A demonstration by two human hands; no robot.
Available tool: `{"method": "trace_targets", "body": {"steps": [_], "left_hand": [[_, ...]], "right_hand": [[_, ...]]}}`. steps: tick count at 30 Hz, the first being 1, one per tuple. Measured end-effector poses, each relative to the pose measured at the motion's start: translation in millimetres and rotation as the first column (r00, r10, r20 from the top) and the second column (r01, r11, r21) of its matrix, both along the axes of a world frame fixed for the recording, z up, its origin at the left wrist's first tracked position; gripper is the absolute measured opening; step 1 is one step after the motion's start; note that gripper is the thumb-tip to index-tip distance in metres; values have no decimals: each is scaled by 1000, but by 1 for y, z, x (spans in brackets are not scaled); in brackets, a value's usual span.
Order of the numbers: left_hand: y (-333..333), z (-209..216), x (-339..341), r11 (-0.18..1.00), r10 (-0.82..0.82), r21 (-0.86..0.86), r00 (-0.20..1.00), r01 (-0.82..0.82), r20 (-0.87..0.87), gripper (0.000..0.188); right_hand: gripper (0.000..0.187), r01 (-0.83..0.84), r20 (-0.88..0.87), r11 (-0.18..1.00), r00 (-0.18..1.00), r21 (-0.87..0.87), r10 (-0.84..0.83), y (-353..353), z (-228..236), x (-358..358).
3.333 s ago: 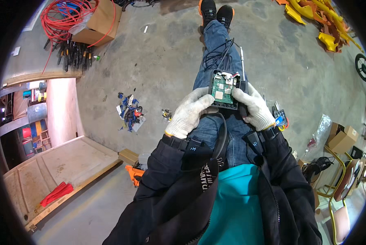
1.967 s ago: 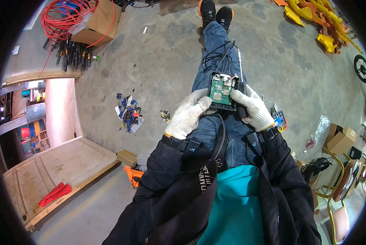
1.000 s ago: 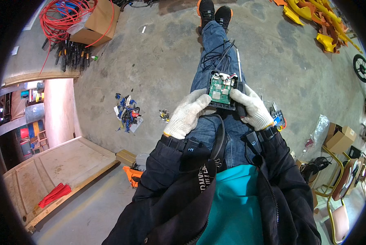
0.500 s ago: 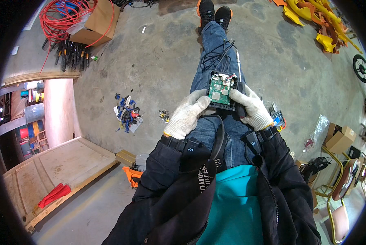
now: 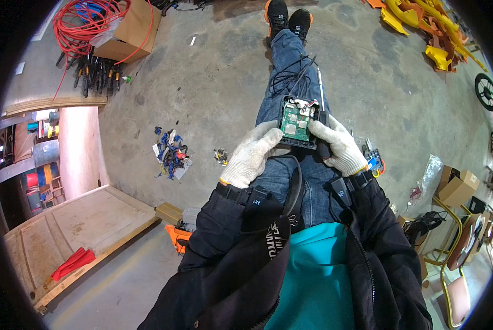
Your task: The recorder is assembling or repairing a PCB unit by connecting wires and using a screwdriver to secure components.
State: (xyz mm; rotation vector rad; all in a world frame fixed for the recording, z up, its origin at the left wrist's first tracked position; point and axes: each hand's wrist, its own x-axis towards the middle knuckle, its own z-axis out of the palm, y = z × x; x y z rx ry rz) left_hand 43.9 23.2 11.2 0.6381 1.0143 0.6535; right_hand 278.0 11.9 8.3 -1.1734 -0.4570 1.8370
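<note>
Above my thighs, a black plastic housing with a bare green circuit board in it is held between both gloved hands. My left hand, in a white knit glove, grips its left side with the thumb on the near left corner. On the opposite side my right hand, gloved the same way, presses its thumb to the housing's edge. That hand also holds a screwdriver, its dark handle in the palm and its shaft pointing away from me. Black cables trail from the far end of the housing over my legs.
On the floor to the left lie a pile of blue and black wire scraps and small metal parts. Pliers lie close by my right wrist. A wooden platform with a red cloth stands at lower left, a chair at right.
</note>
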Motion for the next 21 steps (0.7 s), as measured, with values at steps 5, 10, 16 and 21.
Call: {"method": "trace_targets", "body": {"steps": [5,10,16,21], "left_hand": [[-1,2,0,1000,-4,15,1000,4,-2,56],[-1,3,1,1000,4,0,1000,-4,-22,58],[0,0,-2,1000,-25,17,999,26,-47,59],[0,1,-3,999,-51,15,997,52,-60,55]], "right_hand": [[40,-29,-10,1000,1000,-1,29,0,-9,2],[40,-3,-24,1000,1000,29,4,0,-10,1],[40,-4,-2,1000,1000,-22,4,1,-4,1],[40,11,4,1000,1000,-7,-11,1,-9,0]]}}
